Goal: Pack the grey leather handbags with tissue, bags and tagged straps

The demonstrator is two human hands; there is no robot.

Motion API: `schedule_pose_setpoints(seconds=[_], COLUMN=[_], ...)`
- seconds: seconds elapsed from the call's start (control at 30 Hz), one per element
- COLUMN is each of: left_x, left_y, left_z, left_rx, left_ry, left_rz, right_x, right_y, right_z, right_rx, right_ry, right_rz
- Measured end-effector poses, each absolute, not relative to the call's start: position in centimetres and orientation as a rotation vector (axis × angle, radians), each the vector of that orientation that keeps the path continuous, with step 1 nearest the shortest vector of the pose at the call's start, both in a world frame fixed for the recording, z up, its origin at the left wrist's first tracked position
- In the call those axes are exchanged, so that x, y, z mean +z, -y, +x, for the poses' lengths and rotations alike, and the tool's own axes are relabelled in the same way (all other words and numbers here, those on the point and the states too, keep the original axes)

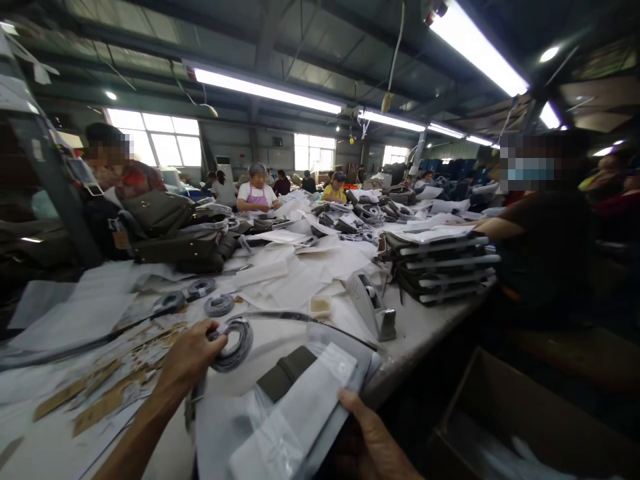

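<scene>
My left hand (203,347) is closed on the left edge of a coiled grey strap (234,345), its thumb and fingers pinching the ring. In front of me lies an olive bag (286,373), partly covered by white paper and clear plastic wrapping (305,407). My right hand (373,433) grips the right edge of this wrapped bag, thumb on top and the fingers hidden underneath. Further coiled straps (219,305) lie on the table just beyond my left hand. A small yellowish block in a dish (320,307) sits past the wrapped bag.
A grey tape dispenser (370,307) stands near the table's right edge. Behind it is a stack of wrapped bags (440,260) beside a person. Brown card tags (105,393) lie at left, olive bags (175,240) beyond. An open cardboard box (530,413) is at lower right.
</scene>
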State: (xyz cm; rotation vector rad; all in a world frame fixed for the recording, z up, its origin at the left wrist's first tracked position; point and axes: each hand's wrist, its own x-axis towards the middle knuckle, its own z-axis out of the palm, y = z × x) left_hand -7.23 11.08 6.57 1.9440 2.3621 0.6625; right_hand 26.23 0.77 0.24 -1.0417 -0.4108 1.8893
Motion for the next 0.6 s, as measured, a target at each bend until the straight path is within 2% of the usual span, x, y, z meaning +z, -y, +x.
schedule_pose_setpoints(seconds=[0.17,0.27,0.33,0.43,0.6], left_x=[16.6,23.1,25.1,22.8,10.1], left_y=[-14.8,-17.0,-17.5,-17.0,-14.6], left_z=[-1.3,3.7,6.3,8.2,5.9], left_rx=[1.043,1.39,1.523,1.498,1.223], left_ry=[-2.283,-2.019,-1.828,-1.637,-1.687], left_rz=[2.074,2.195,2.266,2.329,2.027], right_x=[8.6,15.4,19.7,24.2,25.1], right_y=[-8.1,-15.0,-19.1,-23.4,-26.4], right_z=[31.8,37.0,41.1,47.3,54.5], right_rx=[1.463,1.22,1.0,0.856,0.643], right_ry=[0.505,0.492,0.519,0.505,0.405], right_rz=[-0.929,-0.831,-0.868,-0.909,-1.102])
